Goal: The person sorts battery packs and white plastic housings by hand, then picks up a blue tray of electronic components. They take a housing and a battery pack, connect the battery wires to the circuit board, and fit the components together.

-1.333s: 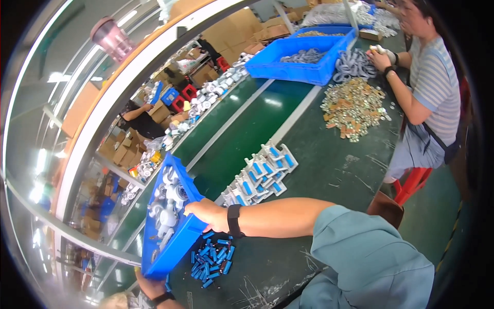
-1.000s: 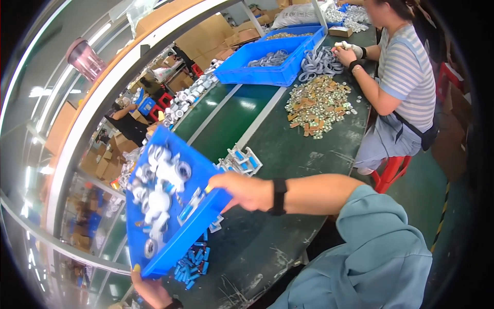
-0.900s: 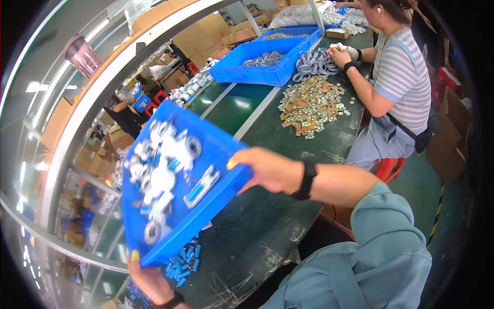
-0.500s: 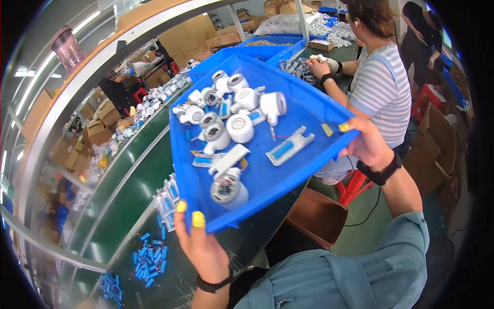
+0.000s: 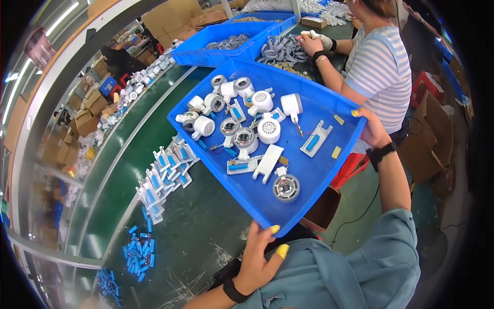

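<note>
A shallow blue plastic tray (image 5: 321, 177) is held tilted in front of me. My right hand (image 5: 374, 130) grips its right corner. My left hand (image 5: 256, 260) is at the near corner, one yellow-covered fingertip against the rim and the thumb apart from it. Inside lie several white round-headed housings, some showing a vented face (image 5: 269, 129), others an open end with circuitry (image 5: 286, 188). Among them are white handle shells with blue cylindrical cells (image 5: 316, 139), a plain white cover (image 5: 268, 162) and small yellowish pieces (image 5: 336, 152).
Left of the tray, handle shells with blue cells (image 5: 163, 175) and loose blue cells (image 5: 139, 252) lie on the green table (image 5: 193, 226). Beyond stand blue bins (image 5: 213, 51) and grey rings (image 5: 283, 50). A co-worker (image 5: 378, 77) sits at right. Cardboard boxes (image 5: 427, 141) stand on the floor.
The tray has shifted right and turned, showing more of its inside. My left hand has moved right and down with its near corner. The table's shells and cells show more fully.
</note>
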Available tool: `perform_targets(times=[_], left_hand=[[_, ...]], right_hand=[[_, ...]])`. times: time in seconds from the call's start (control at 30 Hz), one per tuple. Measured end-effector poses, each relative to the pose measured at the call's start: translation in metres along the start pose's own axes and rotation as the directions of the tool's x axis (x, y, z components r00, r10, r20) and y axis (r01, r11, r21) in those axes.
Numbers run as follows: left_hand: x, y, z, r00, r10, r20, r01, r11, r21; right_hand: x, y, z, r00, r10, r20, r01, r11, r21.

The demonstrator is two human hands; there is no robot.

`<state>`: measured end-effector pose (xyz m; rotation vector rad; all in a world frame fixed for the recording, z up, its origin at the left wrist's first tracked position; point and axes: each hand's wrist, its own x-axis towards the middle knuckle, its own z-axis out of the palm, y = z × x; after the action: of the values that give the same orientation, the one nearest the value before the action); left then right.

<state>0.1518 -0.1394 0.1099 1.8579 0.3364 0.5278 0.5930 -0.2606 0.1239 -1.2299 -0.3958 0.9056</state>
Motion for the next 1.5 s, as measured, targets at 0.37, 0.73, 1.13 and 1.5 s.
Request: perform_targets(times=[0.37,0.73,1.13,1.5], left_hand=[[-0.012,-0.004,-0.087,0.985,-0.169,-0.025,0.171,0.968,0.184],[-0.017,-0.049,-0.103,0.970,-0.192,-0.151,0.191,0.981,-0.020],[-0.028,-0.041,-0.122,0.925,-0.251,-0.286,0.158,0.937,-0.311],[-0.030,-0.012,-0.147,0.935,-0.220,-0.277,0.028,0.826,-0.563]], right_hand=[[-0.003,-0.018,0.142,0.620,-0.557,0.552,0.592,-0.131,-0.796],[0.094,0.023,0.187,0.789,-0.167,0.591,0.601,0.010,-0.799],[0.003,-0.054,0.223,0.653,-0.226,0.723,0.088,0.971,0.223],[-0.029,0.030,0.373,0.471,0.098,0.877,-0.130,0.991,-0.041]])
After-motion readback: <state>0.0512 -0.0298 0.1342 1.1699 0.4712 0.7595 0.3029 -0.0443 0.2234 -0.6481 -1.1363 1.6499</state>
